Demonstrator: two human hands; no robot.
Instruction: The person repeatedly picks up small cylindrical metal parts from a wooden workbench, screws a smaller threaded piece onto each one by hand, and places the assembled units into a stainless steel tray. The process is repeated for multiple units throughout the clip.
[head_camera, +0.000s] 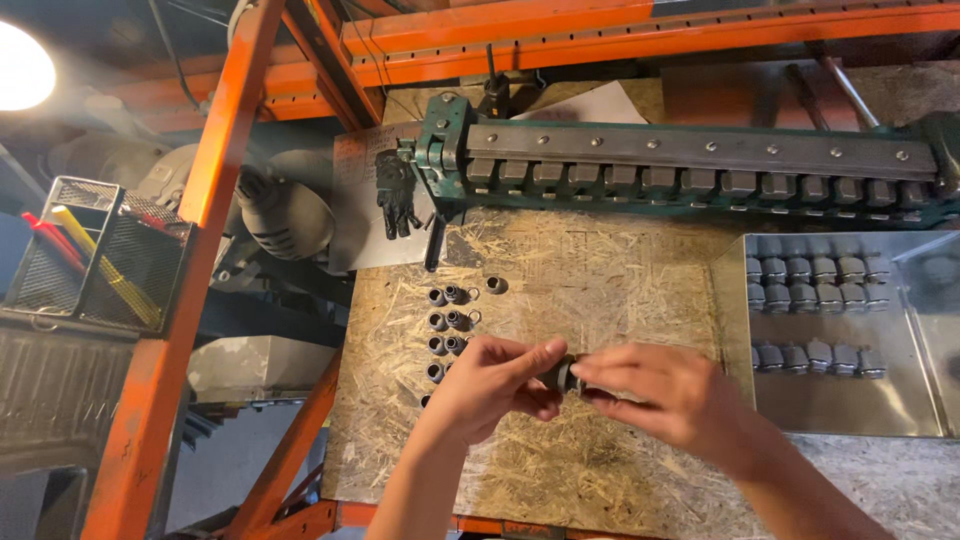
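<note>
Metal tray (735, 330): right on the board, holding rows of grey fittings (815, 270).
Mesh basket (95, 255): far left – red and yellow sticks.
Left hand (490, 385): pinching the dark cylinder (563, 374).
Right hand (660, 390): gripping its other end – long axis left-right, above the board's middle.

A workshop is showing here: an orange steel rack (215, 170) is framing a chipboard bench top (560, 300), a green metal bending brake (690, 165) is sitting along its far edge, and power tools (285, 215) are lying beyond its left edge.
</note>
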